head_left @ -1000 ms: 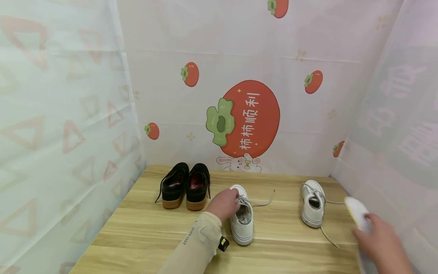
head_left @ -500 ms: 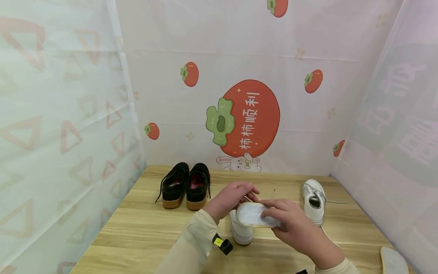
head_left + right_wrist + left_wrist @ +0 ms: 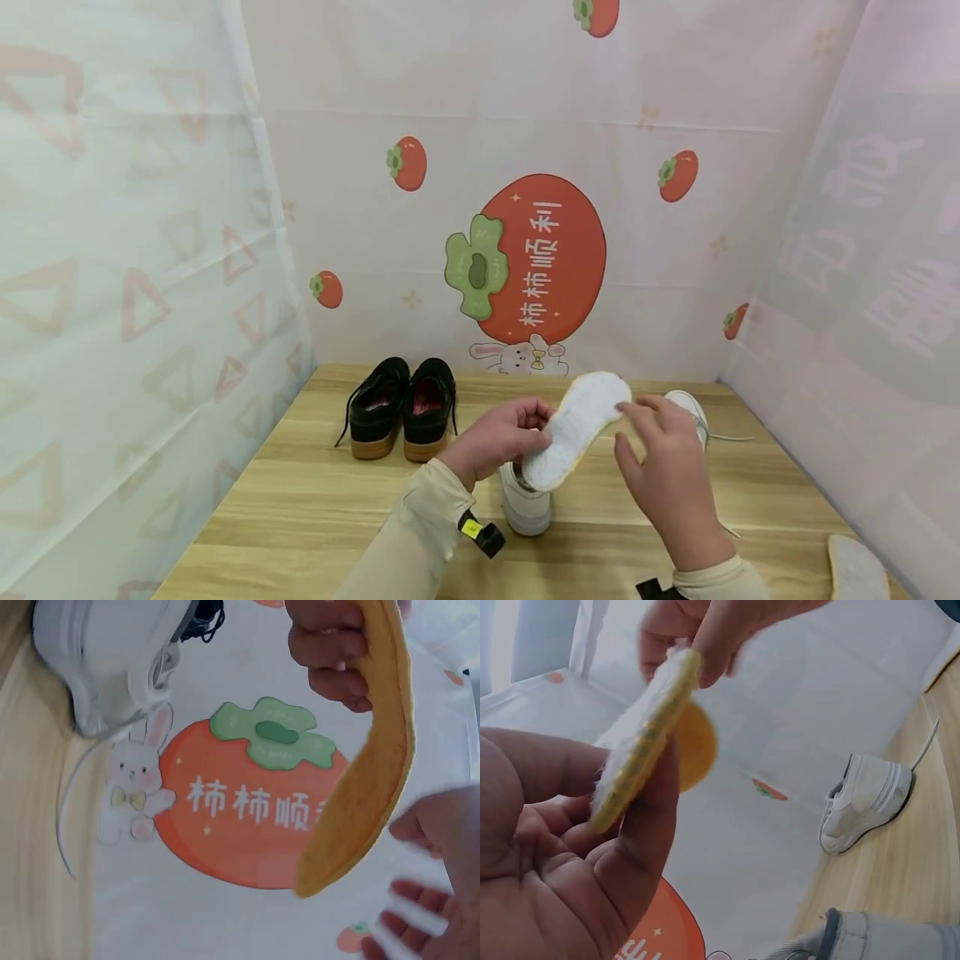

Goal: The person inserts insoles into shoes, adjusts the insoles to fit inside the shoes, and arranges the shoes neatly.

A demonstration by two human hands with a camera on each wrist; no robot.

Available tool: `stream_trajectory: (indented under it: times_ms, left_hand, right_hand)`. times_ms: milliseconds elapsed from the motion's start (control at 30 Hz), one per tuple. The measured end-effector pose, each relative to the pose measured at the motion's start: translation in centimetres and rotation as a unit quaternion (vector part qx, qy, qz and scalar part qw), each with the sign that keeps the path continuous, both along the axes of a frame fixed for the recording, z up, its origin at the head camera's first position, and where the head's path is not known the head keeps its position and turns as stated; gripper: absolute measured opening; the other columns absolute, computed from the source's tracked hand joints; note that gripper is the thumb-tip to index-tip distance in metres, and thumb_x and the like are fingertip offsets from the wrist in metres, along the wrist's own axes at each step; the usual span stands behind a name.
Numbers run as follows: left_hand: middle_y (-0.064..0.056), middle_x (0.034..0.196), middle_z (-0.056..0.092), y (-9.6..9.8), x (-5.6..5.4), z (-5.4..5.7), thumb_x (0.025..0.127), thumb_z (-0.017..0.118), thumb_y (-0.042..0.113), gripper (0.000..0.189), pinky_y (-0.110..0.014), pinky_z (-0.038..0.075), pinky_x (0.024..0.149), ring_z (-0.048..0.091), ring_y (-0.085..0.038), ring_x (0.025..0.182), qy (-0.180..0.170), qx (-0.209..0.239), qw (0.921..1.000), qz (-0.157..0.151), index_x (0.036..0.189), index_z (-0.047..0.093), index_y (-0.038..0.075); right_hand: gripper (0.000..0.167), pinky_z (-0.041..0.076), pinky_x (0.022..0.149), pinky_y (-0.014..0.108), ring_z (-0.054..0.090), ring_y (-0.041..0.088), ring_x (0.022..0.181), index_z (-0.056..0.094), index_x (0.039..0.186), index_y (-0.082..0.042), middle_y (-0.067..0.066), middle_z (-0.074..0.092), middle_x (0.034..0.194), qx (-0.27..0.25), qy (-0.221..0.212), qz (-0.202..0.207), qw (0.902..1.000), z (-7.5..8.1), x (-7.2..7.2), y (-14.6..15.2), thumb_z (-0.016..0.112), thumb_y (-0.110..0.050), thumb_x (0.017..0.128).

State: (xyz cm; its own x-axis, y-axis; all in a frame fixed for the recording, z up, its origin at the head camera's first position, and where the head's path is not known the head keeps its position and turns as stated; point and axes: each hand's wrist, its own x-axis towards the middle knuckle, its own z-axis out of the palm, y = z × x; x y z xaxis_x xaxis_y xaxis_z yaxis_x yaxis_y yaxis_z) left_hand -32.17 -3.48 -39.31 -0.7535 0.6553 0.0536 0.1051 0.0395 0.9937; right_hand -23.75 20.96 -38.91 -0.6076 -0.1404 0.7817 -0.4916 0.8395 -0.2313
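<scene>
My left hand [image 3: 498, 437] pinches an insole [image 3: 579, 425] between thumb and fingers near its lower end. The insole is white and fluffy on one face and yellow-orange on the other, as the right wrist view shows. It tilts up above a white lace-up shoe [image 3: 528, 510] and hides much of that shoe. Beside the insole's upper right edge is my right hand [image 3: 670, 475], fingers spread and loosely bent. In the right wrist view its blurred fingers [image 3: 416, 896] hold nothing, with the thumb close to the insole's edge.
Another white shoe [image 3: 688, 407] with loose laces stands at the back right, partly behind my right hand. A second insole [image 3: 858, 571] lies at the front right of the wooden table [image 3: 285, 517]. A pair of black shoes [image 3: 372, 408] stands back left. Printed cloth walls [image 3: 360, 217] enclose the table.
The insole came from the right in my right hand to above the near white shoe. My left hand left that shoe and took the insole; my right hand let go of it.
</scene>
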Motion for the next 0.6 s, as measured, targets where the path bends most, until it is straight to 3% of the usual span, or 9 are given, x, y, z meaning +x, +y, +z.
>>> stream_trajectory:
  times_ms: [33, 67, 100, 200, 267, 300, 367, 500, 600]
  left_hand:
    - [-0.001, 0.102, 0.065, 0.0, 0.0, 0.1, 0.099, 0.068, 0.008, 0.021, -0.029, 0.054, 0.069, 0.062, -0.016, 0.088, 0.0, 0.008, 0.9999, 0.009, 0.12, 0.064, 0.007]
    - [-0.002, 0.103, 0.064, 0.0, 0.1, 0.2, 0.098, 0.068, 0.007, 0.021, -0.029, 0.054, 0.069, 0.061, -0.017, 0.088, 0.002, 0.013, 0.9998, 0.015, 0.119, 0.063, 0.006]
    - [-0.002, 0.103, 0.064, 0.0, 0.2, 0.2, 0.097, 0.068, 0.007, 0.022, -0.029, 0.055, 0.07, 0.061, -0.017, 0.089, 0.008, 0.014, 0.9998, 0.015, 0.118, 0.063, 0.006]
    - [-0.003, 0.103, 0.065, 0.0, 0.4, 0.4, 0.095, 0.069, 0.006, 0.025, -0.03, 0.057, 0.071, 0.063, -0.017, 0.09, 0.022, 0.003, 0.9996, -0.018, 0.118, 0.062, 0.004]
    - [-0.003, 0.104, 0.066, 0.2, 0.6, 0.4, 0.096, 0.069, 0.009, 0.027, -0.03, 0.06, 0.071, 0.065, -0.016, 0.091, 0.024, -0.004, 0.9988, -0.043, 0.122, 0.062, 0.004]
    - [-0.004, 0.105, 0.066, 0.3, 0.6, 0.4, 0.098, 0.069, 0.011, 0.029, -0.031, 0.061, 0.071, 0.066, -0.016, 0.09, 0.019, 0.0, 0.9986, -0.049, 0.125, 0.061, 0.005]
    - [-0.005, 0.106, 0.067, 0.6, 0.7, 0.5, 0.102, 0.067, 0.016, 0.031, -0.031, 0.062, 0.07, 0.069, -0.017, 0.089, 0.002, 0.019, 0.999, -0.04, 0.13, 0.059, 0.006]
    - [-0.006, 0.105, 0.068, 0.7, 0.6, 0.8, 0.106, 0.064, 0.021, 0.029, -0.03, 0.062, 0.066, 0.069, -0.019, 0.083, -0.02, 0.064, 0.9974, 0.025, 0.132, 0.059, 0.007]
    - [-0.006, 0.103, 0.067, 0.6, 0.7, 0.9, 0.106, 0.064, 0.019, 0.029, -0.028, 0.06, 0.064, 0.068, -0.018, 0.081, -0.015, 0.071, 0.9966, 0.04, 0.129, 0.058, 0.003]
  right_hand:
    - [0.032, 0.052, 0.091, 0.046, 0.063, 0.037, 0.11, 0.07, 0.126, -0.007, 0.02, 0.066, 0.124, -0.052, -0.053, -0.005, 0.9973, 0.0, 0.1, -0.1, 0.075, -0.013, 0.095]
    - [0.035, 0.053, 0.089, 0.042, 0.063, 0.034, 0.11, 0.066, 0.134, -0.005, 0.02, 0.065, 0.126, -0.113, -0.11, 0.005, 0.9875, 0.0, 0.1, -0.3, 0.069, -0.018, 0.102]
    - [0.038, 0.054, 0.086, 0.037, 0.064, 0.03, 0.11, 0.06, 0.14, -0.005, 0.018, 0.064, 0.127, -0.176, -0.169, 0.024, 0.9695, 0.1, 0.1, -0.5, 0.063, -0.023, 0.107]
    - [0.043, 0.058, 0.078, 0.03, 0.067, 0.02, 0.104, 0.049, 0.15, -0.008, 0.012, 0.066, 0.123, -0.334, -0.296, 0.082, 0.8911, 0.6, -0.2, -1.4, 0.049, -0.031, 0.114]
    - [0.04, 0.059, 0.073, 0.031, 0.068, 0.017, 0.094, 0.049, 0.149, -0.007, 0.008, 0.068, 0.111, -0.393, -0.319, 0.109, 0.8553, 0.8, -0.5, -2.0, 0.052, -0.025, 0.113]
    - [0.039, 0.059, 0.07, 0.031, 0.067, 0.015, 0.088, 0.048, 0.149, -0.006, 0.006, 0.067, 0.106, -0.405, -0.323, 0.114, 0.8477, 0.8, -0.6, -2.2, 0.054, -0.02, 0.112]
    - [0.039, 0.056, 0.064, 0.029, 0.065, 0.013, 0.08, 0.049, 0.147, -0.005, 0.002, 0.067, 0.096, -0.412, -0.329, 0.117, 0.8419, 0.8, -0.6, -2.6, 0.057, -0.012, 0.11]
    - [0.039, 0.055, 0.059, 0.029, 0.062, 0.013, 0.075, 0.051, 0.144, -0.003, 0.005, 0.066, 0.093, -0.397, -0.35, 0.132, 0.8381, 0.6, -0.3, -3.1, 0.06, -0.007, 0.107]
    - [0.036, 0.056, 0.059, 0.03, 0.063, 0.015, 0.074, 0.054, 0.142, -0.004, 0.008, 0.066, 0.093, -0.392, -0.353, 0.137, 0.8384, 0.3, -0.1, -3.5, 0.061, -0.007, 0.107]
